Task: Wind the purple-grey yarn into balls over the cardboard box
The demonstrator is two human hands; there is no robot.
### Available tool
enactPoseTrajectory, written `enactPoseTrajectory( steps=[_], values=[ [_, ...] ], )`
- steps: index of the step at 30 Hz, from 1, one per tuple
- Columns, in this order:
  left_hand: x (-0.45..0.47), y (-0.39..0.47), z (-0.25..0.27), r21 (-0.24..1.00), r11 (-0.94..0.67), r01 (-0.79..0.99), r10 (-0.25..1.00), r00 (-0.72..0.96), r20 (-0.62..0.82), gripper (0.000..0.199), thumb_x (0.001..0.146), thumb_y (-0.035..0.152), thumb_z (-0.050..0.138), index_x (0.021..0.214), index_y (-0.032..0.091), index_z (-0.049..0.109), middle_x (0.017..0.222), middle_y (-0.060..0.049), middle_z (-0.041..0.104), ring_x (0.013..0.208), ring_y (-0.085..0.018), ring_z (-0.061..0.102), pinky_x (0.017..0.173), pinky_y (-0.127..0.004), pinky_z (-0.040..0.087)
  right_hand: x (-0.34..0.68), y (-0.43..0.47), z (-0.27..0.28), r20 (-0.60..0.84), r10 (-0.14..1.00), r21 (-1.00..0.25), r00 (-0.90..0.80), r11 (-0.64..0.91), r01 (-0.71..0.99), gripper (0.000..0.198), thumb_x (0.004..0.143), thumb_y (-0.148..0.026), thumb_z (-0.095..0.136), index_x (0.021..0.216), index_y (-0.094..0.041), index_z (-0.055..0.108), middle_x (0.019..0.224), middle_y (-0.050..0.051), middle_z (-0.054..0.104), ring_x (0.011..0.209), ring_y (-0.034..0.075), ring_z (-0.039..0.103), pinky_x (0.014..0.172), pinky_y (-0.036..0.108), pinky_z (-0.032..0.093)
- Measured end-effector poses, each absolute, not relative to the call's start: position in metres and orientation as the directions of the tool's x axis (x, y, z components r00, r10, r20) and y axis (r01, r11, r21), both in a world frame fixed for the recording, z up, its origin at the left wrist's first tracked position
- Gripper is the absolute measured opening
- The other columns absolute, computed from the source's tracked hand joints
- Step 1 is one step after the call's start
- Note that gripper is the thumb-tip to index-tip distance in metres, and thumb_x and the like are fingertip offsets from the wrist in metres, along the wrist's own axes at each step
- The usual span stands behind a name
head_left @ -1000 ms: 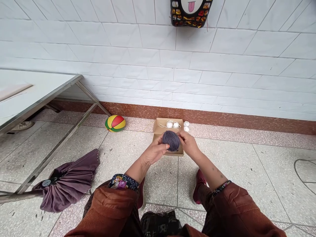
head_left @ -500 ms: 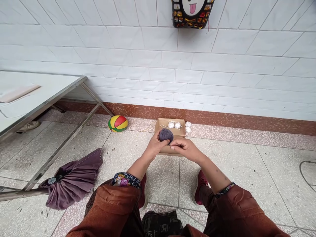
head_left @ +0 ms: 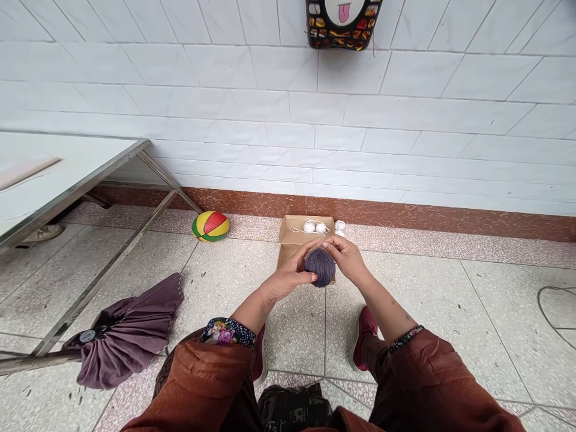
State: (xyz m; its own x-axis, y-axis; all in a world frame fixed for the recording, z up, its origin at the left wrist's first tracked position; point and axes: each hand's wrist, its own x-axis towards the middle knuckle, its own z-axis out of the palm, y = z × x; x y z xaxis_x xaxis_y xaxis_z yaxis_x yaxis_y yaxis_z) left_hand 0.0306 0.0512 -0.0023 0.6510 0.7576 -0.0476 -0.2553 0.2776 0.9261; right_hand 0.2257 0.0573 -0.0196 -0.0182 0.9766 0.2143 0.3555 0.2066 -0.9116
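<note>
A dark purple-grey ball of yarn [head_left: 320, 267] rests in my left hand [head_left: 288, 277], with the thumb on the near side and fingers curled round the far side. My right hand [head_left: 345, 257] pinches at the ball's upper edge, its fingertips close to those of the left; the strand between them is too fine to make out. Beneath and beyond the hands lies an open cardboard box [head_left: 288, 225], partly covered by them. Two white yarn balls [head_left: 314, 227] with a loose end sit in its far part. More white yarn [head_left: 340, 227] lies beside the box on the right.
A striped ball [head_left: 211, 226] sits by the wall, left of the box. A folded purple umbrella [head_left: 130, 336] leans near the metal-framed table [head_left: 67, 165]. Overhead on the wall hangs a black patterned bag [head_left: 344, 33]. A dark cable [head_left: 546, 306] curls on the right floor.
The yarn ball and my left hand have moved right and slightly nearer, and the ball has turned. My right hand has gone from the ball's lower right side to its top.
</note>
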Motion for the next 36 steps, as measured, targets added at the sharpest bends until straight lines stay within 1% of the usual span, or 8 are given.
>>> enactPoseTrajectory(
  steps=[4,8,11,14,18,21,29,36],
  values=[
    [0.031,0.053,0.000,0.857,0.365,-0.364,0.822,0.559,-0.112,0.054,0.070,0.024,0.079,0.121,0.019,0.064,0.123,-0.011,0.065,0.116,-0.027,0.057,0.100,-0.038,0.041,0.220,0.056,-0.032,0.193,0.976,-0.860,-0.098,0.217,0.463,0.017,0.093,-0.023,0.050,0.086,-0.021,0.065,0.080,0.001,0.068,0.075,0.017,0.062,0.070,0.027,0.046],
    [0.030,0.061,0.000,0.844,0.313,-0.435,0.912,0.385,-0.140,0.050,0.070,0.024,0.078,0.118,0.021,0.063,0.117,-0.008,0.066,0.109,-0.022,0.060,0.095,-0.034,0.045,0.211,0.048,-0.036,0.218,0.952,-0.790,-0.215,0.301,0.535,0.016,0.093,-0.018,0.050,0.090,-0.020,0.066,0.082,0.002,0.068,0.080,0.018,0.063,0.073,0.028,0.048],
    [0.028,0.067,-0.004,0.891,0.240,-0.386,0.951,0.280,-0.135,0.052,0.071,0.026,0.077,0.119,0.022,0.059,0.114,-0.006,0.065,0.105,-0.020,0.060,0.093,-0.034,0.046,0.206,0.040,-0.026,0.231,0.904,-0.776,-0.359,0.393,0.493,0.016,0.096,-0.023,0.052,0.090,-0.020,0.067,0.083,0.002,0.069,0.079,0.017,0.063,0.073,0.028,0.047],
    [0.025,0.069,-0.008,0.964,0.151,-0.220,0.972,0.213,-0.104,0.050,0.073,0.027,0.074,0.120,0.021,0.056,0.110,-0.005,0.064,0.104,-0.021,0.058,0.095,-0.036,0.045,0.206,0.035,-0.010,0.244,0.879,-0.819,-0.410,0.413,0.398,0.016,0.096,-0.028,0.055,0.089,-0.020,0.068,0.082,0.001,0.069,0.074,0.015,0.063,0.071,0.026,0.048],
    [0.024,0.066,-0.010,0.998,0.062,0.027,0.950,0.303,-0.068,0.050,0.074,0.026,0.071,0.120,0.019,0.055,0.109,-0.006,0.062,0.104,-0.023,0.056,0.099,-0.040,0.042,0.213,0.037,0.004,0.301,0.905,-0.851,-0.300,0.397,0.345,0.015,0.094,-0.031,0.058,0.090,-0.021,0.069,0.084,0.002,0.070,0.076,0.015,0.064,0.072,0.027,0.049],
    [0.026,0.060,-0.010,0.993,0.066,0.097,0.910,0.403,-0.100,0.060,0.071,0.024,0.071,0.128,0.020,0.052,0.117,-0.008,0.059,0.107,-0.025,0.055,0.097,-0.041,0.043,0.217,0.042,0.001,0.380,0.893,-0.798,-0.242,0.449,0.402,0.016,0.094,-0.031,0.059,0.087,-0.022,0.069,0.083,0.003,0.069,0.079,0.017,0.064,0.075,0.030,0.050],
    [0.032,0.046,-0.012,0.925,0.351,-0.143,0.736,0.653,-0.178,0.065,0.076,0.025,0.065,0.138,0.032,0.050,0.120,-0.008,0.058,0.099,-0.025,0.056,0.071,-0.032,0.050,0.225,0.054,-0.019,0.441,0.895,-0.741,-0.072,0.408,0.533,0.018,0.096,-0.034,0.059,0.085,-0.023,0.068,0.082,0.004,0.067,0.076,0.018,0.062,0.071,0.030,0.050],
    [0.043,0.038,-0.005,0.885,0.434,-0.167,0.739,0.628,-0.244,0.061,0.079,0.036,0.070,0.137,0.030,0.050,0.119,-0.009,0.059,0.092,-0.022,0.059,0.067,-0.030,0.048,0.226,0.055,-0.022,0.441,0.897,-0.754,-0.019,0.382,0.535,0.020,0.096,-0.036,0.057,0.083,-0.023,0.066,0.080,0.003,0.065,0.075,0.018,0.061,0.071,0.030,0.049]
  ],
)
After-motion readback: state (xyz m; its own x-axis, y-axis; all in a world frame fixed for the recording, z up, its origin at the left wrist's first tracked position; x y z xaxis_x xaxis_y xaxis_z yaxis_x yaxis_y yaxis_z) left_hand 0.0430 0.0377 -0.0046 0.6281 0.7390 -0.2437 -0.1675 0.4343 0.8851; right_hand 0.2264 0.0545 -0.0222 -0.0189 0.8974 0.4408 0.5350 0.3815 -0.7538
